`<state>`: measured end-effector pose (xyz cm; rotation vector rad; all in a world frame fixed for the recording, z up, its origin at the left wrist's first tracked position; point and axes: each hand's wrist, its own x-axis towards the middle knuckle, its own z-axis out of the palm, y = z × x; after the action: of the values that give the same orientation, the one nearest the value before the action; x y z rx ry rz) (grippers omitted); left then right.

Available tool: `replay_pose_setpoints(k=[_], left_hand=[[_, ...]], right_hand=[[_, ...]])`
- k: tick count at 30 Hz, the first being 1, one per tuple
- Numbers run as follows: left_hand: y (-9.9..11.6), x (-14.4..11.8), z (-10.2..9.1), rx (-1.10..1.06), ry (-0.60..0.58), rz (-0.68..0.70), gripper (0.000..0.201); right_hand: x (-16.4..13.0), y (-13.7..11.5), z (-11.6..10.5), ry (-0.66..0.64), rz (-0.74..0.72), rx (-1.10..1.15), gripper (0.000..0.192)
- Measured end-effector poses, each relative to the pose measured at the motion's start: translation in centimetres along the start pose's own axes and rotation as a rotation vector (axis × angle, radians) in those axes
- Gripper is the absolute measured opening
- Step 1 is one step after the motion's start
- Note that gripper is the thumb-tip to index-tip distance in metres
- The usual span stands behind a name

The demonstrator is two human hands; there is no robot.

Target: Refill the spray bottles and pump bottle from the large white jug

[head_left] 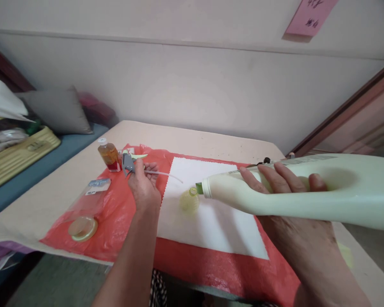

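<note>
My right hand (281,181) grips a big pale green jug (307,192) by its handle and holds it tipped on its side, mouth to the left. The mouth meets the neck of a small clear yellowish bottle (189,200) standing on a white cloth (211,221). My left hand (144,187) holds a grey spray trigger head (127,164) with its thin white tube (166,174) pointing right, just left of the cloth.
A red plastic sheet (121,221) covers the beige table (51,192). On it lie an amber bottle with a white cap (109,155), a clear plastic bag (94,194) and a round yellowish lid (82,228). A bed with cushions is at the left.
</note>
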<state>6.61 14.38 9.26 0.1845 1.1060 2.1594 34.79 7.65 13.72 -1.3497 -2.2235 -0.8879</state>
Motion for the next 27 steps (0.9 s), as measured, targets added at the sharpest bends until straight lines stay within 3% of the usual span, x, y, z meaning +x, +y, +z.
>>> replay_pose_setpoints(k=[8,11,13,17,19,21,24,27], left_hand=[[0.0,0.1,-0.1,0.016,0.001,-0.008,0.029],[0.0,0.0,0.0,0.008,0.005,-0.012,0.028],[0.0,0.0,0.0,0.009,0.002,-0.017,0.028],[0.0,0.0,0.1,0.011,-0.003,-0.013,0.029],[0.0,0.0,0.0,0.011,-0.009,-0.007,0.029],[0.0,0.0,0.0,0.011,-0.004,-0.007,0.03],[0.1,0.1,0.1,0.016,0.017,-0.03,0.03],[0.3,0.4,0.2,0.014,0.038,-0.054,0.028]], right_hand=[[0.2,-0.1,-0.3,-0.011,0.022,0.0,0.063],[0.2,0.2,0.5,0.006,0.101,0.04,0.066],[0.3,0.4,1.6,0.026,0.219,0.187,0.076],[0.8,-0.3,4.1,0.097,0.627,0.772,0.108],[1.1,-1.2,5.5,0.091,0.853,1.109,0.103],[1.5,-2.1,7.3,0.072,1.023,1.314,0.088],[2.0,-3.0,11.3,0.141,1.159,1.284,0.075],[2.1,-3.3,15.7,0.189,1.206,1.2,0.074]])
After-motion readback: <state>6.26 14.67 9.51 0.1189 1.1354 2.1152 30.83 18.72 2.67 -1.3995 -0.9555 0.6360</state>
